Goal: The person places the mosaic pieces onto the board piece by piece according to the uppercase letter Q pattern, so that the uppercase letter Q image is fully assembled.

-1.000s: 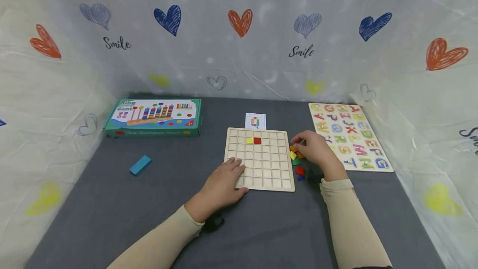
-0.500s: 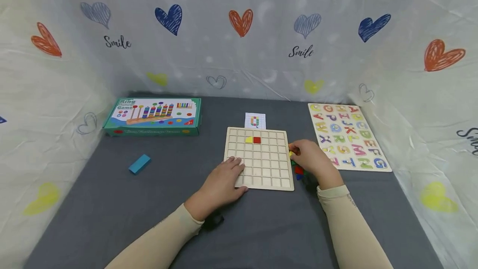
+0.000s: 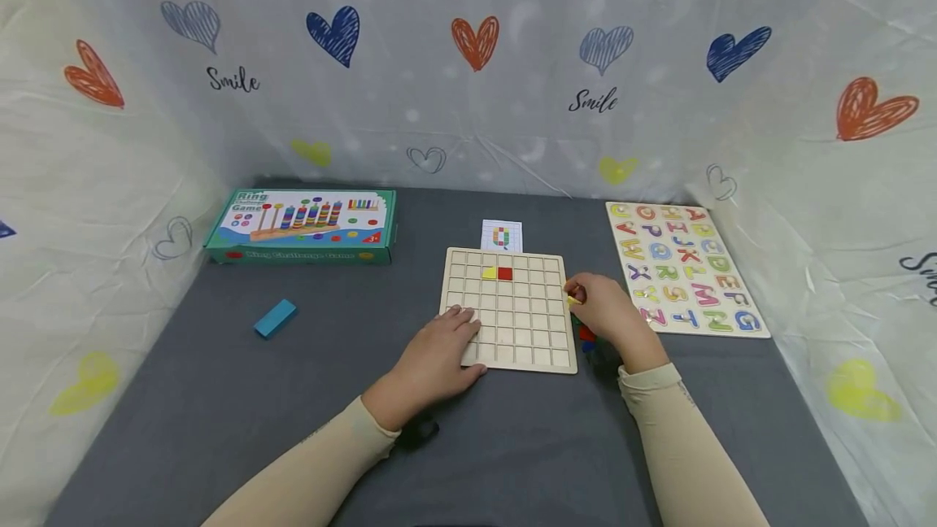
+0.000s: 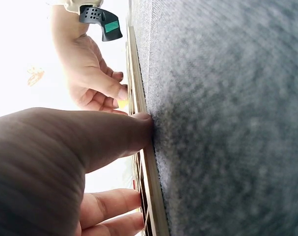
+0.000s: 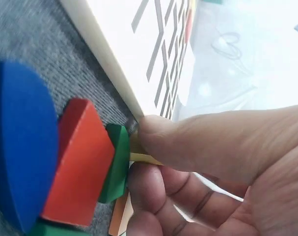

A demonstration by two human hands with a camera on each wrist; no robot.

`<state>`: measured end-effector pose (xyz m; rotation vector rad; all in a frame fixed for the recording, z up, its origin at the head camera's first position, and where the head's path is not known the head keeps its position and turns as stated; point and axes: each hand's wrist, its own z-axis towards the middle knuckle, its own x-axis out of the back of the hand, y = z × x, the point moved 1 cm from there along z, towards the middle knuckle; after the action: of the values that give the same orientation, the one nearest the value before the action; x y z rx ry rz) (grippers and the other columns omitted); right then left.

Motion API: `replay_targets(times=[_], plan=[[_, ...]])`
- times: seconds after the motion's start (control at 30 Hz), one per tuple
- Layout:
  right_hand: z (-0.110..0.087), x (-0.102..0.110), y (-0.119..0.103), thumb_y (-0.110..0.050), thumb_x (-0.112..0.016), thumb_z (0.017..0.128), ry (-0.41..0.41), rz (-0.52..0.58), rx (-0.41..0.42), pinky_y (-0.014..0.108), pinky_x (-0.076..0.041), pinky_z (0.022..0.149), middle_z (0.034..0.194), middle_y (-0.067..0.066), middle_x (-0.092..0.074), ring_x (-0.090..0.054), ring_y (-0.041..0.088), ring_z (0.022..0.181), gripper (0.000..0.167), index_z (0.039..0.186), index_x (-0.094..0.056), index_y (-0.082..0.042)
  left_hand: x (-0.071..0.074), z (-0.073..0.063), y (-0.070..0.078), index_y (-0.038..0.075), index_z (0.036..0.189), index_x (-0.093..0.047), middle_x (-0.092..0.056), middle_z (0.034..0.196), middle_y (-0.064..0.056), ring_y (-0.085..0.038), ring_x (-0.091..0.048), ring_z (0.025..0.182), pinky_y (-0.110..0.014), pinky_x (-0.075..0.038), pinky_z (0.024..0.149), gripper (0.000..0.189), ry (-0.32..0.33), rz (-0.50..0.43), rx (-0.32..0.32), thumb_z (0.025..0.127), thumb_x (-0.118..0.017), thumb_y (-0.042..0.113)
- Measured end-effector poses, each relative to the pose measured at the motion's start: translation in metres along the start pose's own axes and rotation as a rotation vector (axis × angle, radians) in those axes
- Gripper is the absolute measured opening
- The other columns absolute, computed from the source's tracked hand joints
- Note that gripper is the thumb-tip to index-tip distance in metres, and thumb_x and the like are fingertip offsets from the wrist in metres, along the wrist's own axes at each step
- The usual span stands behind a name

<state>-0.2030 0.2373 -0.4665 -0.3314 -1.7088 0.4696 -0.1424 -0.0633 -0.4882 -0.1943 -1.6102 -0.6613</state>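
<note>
A pale wooden grid board [image 3: 523,339] lies mid-table, with a yellow tile [image 3: 489,273] and a red tile [image 3: 505,274] side by side in an upper row. My left hand [image 3: 433,358] rests on its lower left corner, fingers straight on top; in the left wrist view the thumb [image 4: 121,132] presses the board's edge. Beside the board's right edge, my right hand [image 3: 607,313] pinches a small yellow piece [image 5: 146,158] between thumb and fingers. Around it lie a red piece [image 5: 82,167], a green piece [image 5: 118,162] and a blue piece [image 5: 26,142].
A small card [image 3: 501,236] with a coloured grid pattern touches the board's top edge. To the right lies an alphabet board [image 3: 688,271]. At the back left is a green game box [image 3: 300,226], with a blue block [image 3: 275,319] in front of it.
My right hand has come down slightly and left toward the board's edge, over the loose pieces, and now pinches a yellow piece. The left hand stays on the board.
</note>
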Motion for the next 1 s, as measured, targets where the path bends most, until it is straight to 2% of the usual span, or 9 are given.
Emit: replay_targets(times=[0.1,0.2,0.3,0.37,0.47,0.57,0.67,0.87,1.0], plan=[[0.000,0.002,-0.001,-0.005,-0.071,0.103,0.001,0.010,0.021,0.042,-0.050,0.079,0.097,0.011,-0.064,-0.058,0.027,0.089,0.019,0.122,-0.073,-0.002,0.000,0.000,0.000,0.008,0.155,-0.061,-0.053,0.167,-0.011,-0.032,-0.042,0.161,-0.051,-0.038,0.131,0.073,0.001,-0.002,0.001,0.096,-0.082,0.045],[-0.001,0.007,-0.003,-0.007,-0.069,0.105,0.015,0.013,0.036,0.046,-0.054,0.083,0.104,0.014,-0.069,-0.061,0.029,0.093,0.017,0.121,-0.077,-0.004,0.000,0.000,-0.001,0.007,0.155,-0.061,-0.054,0.166,-0.011,-0.033,-0.042,0.161,-0.050,-0.038,0.131,0.073,0.003,-0.005,0.001,0.096,-0.082,0.045],[0.001,0.016,-0.006,-0.010,-0.067,0.107,0.058,0.036,0.046,0.047,-0.056,0.080,0.109,0.016,-0.072,-0.064,0.030,0.090,0.018,0.121,-0.078,-0.005,0.001,0.000,-0.001,0.007,0.155,-0.061,-0.054,0.166,-0.011,-0.033,-0.042,0.161,-0.050,-0.038,0.131,0.073,0.003,-0.008,-0.001,0.096,-0.082,0.045],[0.005,0.021,-0.009,-0.012,-0.065,0.109,0.095,0.073,0.048,0.045,-0.057,0.075,0.109,0.016,-0.073,-0.065,0.029,0.084,0.020,0.122,-0.077,-0.005,0.002,-0.001,-0.001,0.007,0.155,-0.061,-0.053,0.167,-0.012,-0.033,-0.042,0.161,-0.050,-0.038,0.132,0.073,0.000,-0.012,-0.001,0.097,-0.082,0.044],[0.015,0.023,-0.017,-0.015,-0.065,0.109,0.151,0.125,0.059,0.045,-0.056,0.074,0.107,0.015,-0.073,-0.066,0.029,0.083,0.018,0.120,-0.075,-0.005,0.003,-0.001,0.000,0.007,0.155,-0.061,-0.053,0.166,-0.012,-0.034,-0.042,0.161,-0.051,-0.038,0.131,0.073,-0.005,-0.019,-0.001,0.096,-0.082,0.044],[0.027,0.017,-0.026,-0.015,-0.068,0.107,0.182,0.166,0.073,0.048,-0.058,0.082,0.108,0.016,-0.074,-0.068,0.031,0.094,0.014,0.115,-0.074,-0.005,0.003,-0.001,0.000,0.006,0.154,-0.061,-0.054,0.166,-0.013,-0.034,-0.043,0.160,-0.051,-0.038,0.131,0.073,-0.009,-0.022,-0.002,0.096,-0.083,0.044],[0.039,0.006,-0.033,-0.015,-0.070,0.106,0.170,0.212,0.067,0.048,-0.059,0.085,0.107,0.016,-0.075,-0.071,0.031,0.097,0.011,0.110,-0.073,-0.005,0.002,-0.001,0.000,0.007,0.155,-0.061,-0.053,0.167,-0.012,-0.033,-0.042,0.161,-0.050,-0.038,0.132,0.074,-0.016,-0.017,-0.001,0.096,-0.082,0.045],[0.053,-0.013,-0.040,-0.015,-0.069,0.106,0.121,0.231,0.019,0.037,-0.055,0.070,0.092,0.011,-0.076,-0.068,0.025,0.078,0.011,0.098,-0.071,-0.007,0.002,0.000,0.000,0.007,0.156,-0.060,-0.053,0.167,-0.011,-0.032,-0.042,0.161,-0.049,-0.037,0.132,0.074,-0.013,-0.019,0.004,0.097,-0.081,0.045],[0.057,-0.019,-0.042,-0.016,-0.070,0.105,0.141,0.216,-0.001,0.035,-0.052,0.067,0.085,0.009,-0.073,-0.065,0.024,0.073,0.015,0.092,-0.070,-0.009,0.002,-0.001,0.000,0.007,0.156,-0.060,-0.053,0.167,-0.011,-0.032,-0.042,0.161,-0.049,-0.037,0.132,0.074,-0.008,-0.018,0.004,0.096,-0.082,0.045]])
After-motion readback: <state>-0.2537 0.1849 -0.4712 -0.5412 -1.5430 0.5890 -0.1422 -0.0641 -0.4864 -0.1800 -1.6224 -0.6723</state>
